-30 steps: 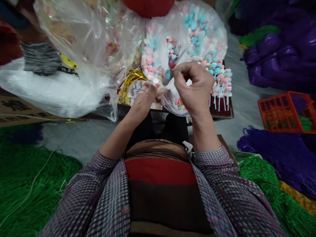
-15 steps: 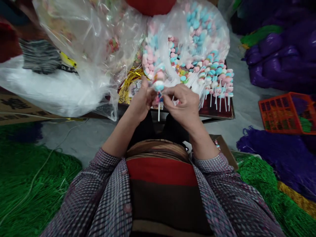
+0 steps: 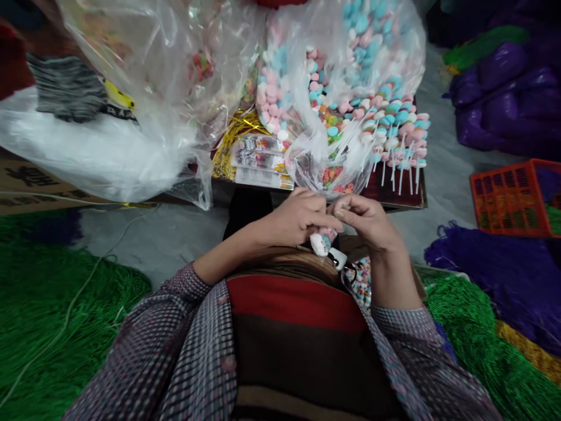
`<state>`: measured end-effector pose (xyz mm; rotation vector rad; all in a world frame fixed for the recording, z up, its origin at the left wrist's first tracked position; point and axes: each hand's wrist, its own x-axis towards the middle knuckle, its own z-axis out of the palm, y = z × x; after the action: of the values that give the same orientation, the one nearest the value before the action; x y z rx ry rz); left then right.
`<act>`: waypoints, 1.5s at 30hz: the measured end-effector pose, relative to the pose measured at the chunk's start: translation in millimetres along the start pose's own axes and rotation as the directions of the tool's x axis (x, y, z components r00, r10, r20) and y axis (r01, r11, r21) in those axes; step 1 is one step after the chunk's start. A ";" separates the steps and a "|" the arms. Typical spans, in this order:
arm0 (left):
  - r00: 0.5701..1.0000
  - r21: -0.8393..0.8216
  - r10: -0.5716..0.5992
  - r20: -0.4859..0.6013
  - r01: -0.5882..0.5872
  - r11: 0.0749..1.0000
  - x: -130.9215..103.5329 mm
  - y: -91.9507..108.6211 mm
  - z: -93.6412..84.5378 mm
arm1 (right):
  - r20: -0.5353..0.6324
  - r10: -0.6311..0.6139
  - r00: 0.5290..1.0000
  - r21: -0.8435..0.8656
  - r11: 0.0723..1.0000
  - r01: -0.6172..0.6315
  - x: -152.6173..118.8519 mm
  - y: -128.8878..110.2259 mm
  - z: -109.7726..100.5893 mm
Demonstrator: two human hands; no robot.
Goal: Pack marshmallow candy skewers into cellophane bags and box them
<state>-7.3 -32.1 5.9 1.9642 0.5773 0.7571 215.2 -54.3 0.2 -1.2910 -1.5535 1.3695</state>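
Your left hand [image 3: 298,219] closes over the wrapped candy [image 3: 321,244], four o'clock of centre; your right hand [image 3: 369,222] pinches beside it, on what I cannot tell. Seemingly you're closing it up; the next move wants a steady left hold.

The candy [image 3: 322,242] is a short stack of rounded pieces, white at its free end, with pale blue and pink nearer the grip. It pokes out just below the grip, tilted, white end outermost; its other end is hidden.
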 end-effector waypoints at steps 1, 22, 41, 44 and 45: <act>0.999 0.060 0.022 0.032 -0.024 0.998 1.1 -4.2 8.2 | -0.042 0.035 0.999 -0.061 0.997 -0.037 -10.0 5.1 -6.3; 0.705 0.385 -0.324 -0.631 0.647 0.658 49.6 -139.4 -100.9 | -0.472 0.139 0.870 -0.697 0.545 -0.466 -139.4 92.2 -116.5; 0.850 0.081 -0.087 -0.519 0.151 0.985 8.2 -52.2 -63.4 | -0.309 -0.083 0.948 0.111 0.986 0.122 71.5 -15.6 37.6; 0.866 -0.140 -0.214 -0.452 0.169 0.976 5.9 -49.3 -54.4 | -0.333 -0.090 0.939 0.102 0.986 0.131 83.0 -12.2 44.9; 0.878 -0.235 -0.257 -0.404 0.172 0.957 5.4 -48.9 -53.1 | -0.347 -0.097 0.933 0.087 0.987 0.136 82.7 -10.6 45.8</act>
<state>-45.6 25.6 -15.3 1.5239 0.9342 1.0726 147.6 12.0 -8.4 -1.2691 -1.2765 1.0732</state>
